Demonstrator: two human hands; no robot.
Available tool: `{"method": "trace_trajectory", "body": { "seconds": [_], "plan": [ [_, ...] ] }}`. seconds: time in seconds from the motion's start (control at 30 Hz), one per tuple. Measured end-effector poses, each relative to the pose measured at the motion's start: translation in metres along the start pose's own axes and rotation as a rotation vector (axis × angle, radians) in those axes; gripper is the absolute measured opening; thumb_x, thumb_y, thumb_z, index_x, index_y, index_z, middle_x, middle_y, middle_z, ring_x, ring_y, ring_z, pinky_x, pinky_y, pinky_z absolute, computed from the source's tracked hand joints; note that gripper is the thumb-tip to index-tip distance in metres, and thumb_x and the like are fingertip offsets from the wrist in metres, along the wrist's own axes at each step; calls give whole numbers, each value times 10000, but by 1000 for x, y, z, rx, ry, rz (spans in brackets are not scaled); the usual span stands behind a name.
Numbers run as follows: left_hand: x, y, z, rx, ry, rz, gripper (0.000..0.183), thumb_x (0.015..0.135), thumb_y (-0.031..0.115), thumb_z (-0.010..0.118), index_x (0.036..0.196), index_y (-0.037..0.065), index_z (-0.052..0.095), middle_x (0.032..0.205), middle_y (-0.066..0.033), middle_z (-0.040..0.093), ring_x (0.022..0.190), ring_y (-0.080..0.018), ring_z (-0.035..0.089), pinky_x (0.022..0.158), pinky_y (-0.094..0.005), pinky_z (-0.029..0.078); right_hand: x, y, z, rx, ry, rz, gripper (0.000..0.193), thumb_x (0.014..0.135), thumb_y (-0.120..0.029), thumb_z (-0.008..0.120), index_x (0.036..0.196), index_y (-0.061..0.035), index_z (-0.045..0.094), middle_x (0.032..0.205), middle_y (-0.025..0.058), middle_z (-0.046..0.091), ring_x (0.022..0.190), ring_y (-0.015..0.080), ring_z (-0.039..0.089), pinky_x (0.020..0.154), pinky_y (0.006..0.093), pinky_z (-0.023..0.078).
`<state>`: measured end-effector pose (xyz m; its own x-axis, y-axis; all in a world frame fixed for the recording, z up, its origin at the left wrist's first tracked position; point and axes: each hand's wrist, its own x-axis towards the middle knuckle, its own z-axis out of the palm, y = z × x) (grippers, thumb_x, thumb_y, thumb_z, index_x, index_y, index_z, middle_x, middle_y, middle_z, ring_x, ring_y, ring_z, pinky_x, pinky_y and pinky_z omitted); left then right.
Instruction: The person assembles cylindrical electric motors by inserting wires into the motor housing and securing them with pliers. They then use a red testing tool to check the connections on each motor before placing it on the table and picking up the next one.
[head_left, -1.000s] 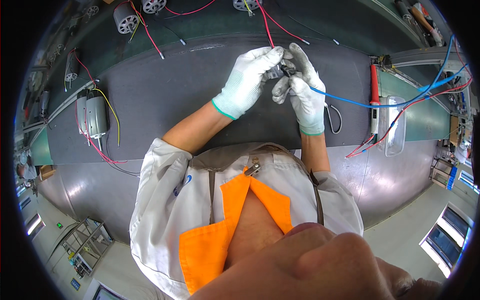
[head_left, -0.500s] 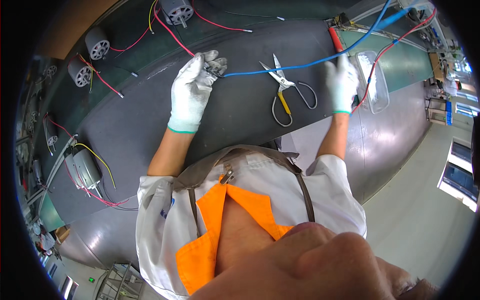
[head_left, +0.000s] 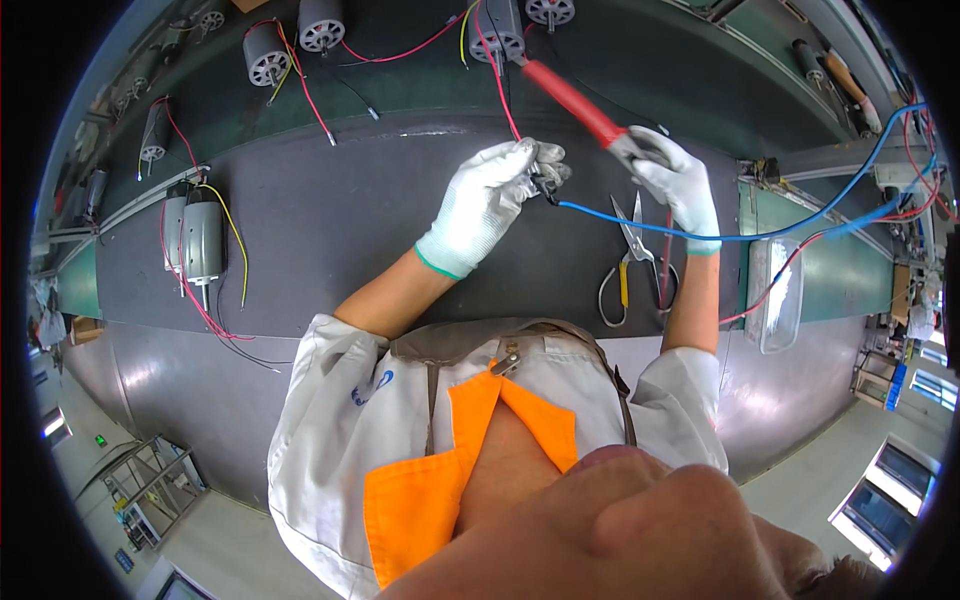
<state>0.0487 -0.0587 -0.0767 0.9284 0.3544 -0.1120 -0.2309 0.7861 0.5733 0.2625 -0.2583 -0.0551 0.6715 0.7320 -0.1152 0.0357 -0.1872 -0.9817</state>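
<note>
My left hand (head_left: pixel 485 205), in a white glove with a green cuff, is closed on the dark end of a blue cable (head_left: pixel 650 231). A red wire (head_left: pixel 506 105) from a grey motor (head_left: pixel 497 38) also runs to its fingers; the exact contact is hidden. My right hand (head_left: pixel 685 185), gloved too, grips a tool with a long red handle (head_left: pixel 572 101) and a grey metal part. The handle points up and left toward that motor; motion blur hides the tool's kind. Scissors (head_left: pixel 634 243) with one yellow grip lie on the dark bench mat, partly behind my right hand and forearm.
More grey motors (head_left: pixel 267 55) with loose wires stand along the far side. Another motor (head_left: pixel 203 240) sits at the left. At the right are a clear plastic tray (head_left: pixel 775 295) and a red wire (head_left: pixel 770 290). The blue cable crosses above the bench.
My right hand has lifted the red-handled tool and swung it left toward the motor wire. My left hand keeps hold of the cable end. The whole view has shifted.
</note>
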Motion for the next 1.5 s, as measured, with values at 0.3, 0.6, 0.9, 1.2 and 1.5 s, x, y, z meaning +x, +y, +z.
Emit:
{"method": "trace_trajectory", "body": {
  "seconds": [0.3, 0.6, 0.9, 1.2, 1.5],
  "plan": [
    [3, -2, -2, 3, -16, -33, 347, 1048, 186, 559, 1227, -104, 627, 1075, -170, 711, 1065, -295, 690, 1022, -444, 513, 33, 16, 26, -233, 77, 57, 305, 887, -43, 681, 1183, -28, 753, 945, 38, 739, 777, 87, 666, 665, 245, 566],
    [12, -16, 1, 54, -17, -86, 326, 1036, 253, 601, 1145, -48, 665, 967, -110, 659, 1002, -270, 648, 991, -433, 498, -73, 47, -54, -741, 592, -100, 396, 818, -141, 779, 1197, -41, 723, 907, 119, 730, 784, 168, 695, 726, 326, 541],
    [31, -25, -14, 297, -54, -98, 412, 1058, 377, 573, 1033, -4, 729, 983, -105, 726, 928, -221, 681, 889, -362, 531, -117, -30, 70, 197, -152, -158, 518, 972, -326, 699, 1310, 63, 644, 965, 157, 727, 884, 220, 703, 852, 321, 557],
    [47, 103, -80, 2263, 0, 682, 466, 1004, 490, 550, 876, 84, 739, 817, -106, 687, 850, -322, 676, 808, -445, 524, -84, -46, 47, -757, 206, 90, 257, 985, -192, 655, 1090, 17, 761, 799, 88, 732, 613, 133, 643, 624, 301, 537],
    [17, 222, -219, 2579, 526, 353, 465, 992, 518, 558, 1178, 109, 679, 1022, -75, 674, 976, -272, 665, 839, -413, 509, 158, -91, 277, -522, -216, -442, 596, 961, -281, 644, 1511, -104, 498, 788, 113, 701, 717, 191, 696, 725, 346, 548]
  ]
}}
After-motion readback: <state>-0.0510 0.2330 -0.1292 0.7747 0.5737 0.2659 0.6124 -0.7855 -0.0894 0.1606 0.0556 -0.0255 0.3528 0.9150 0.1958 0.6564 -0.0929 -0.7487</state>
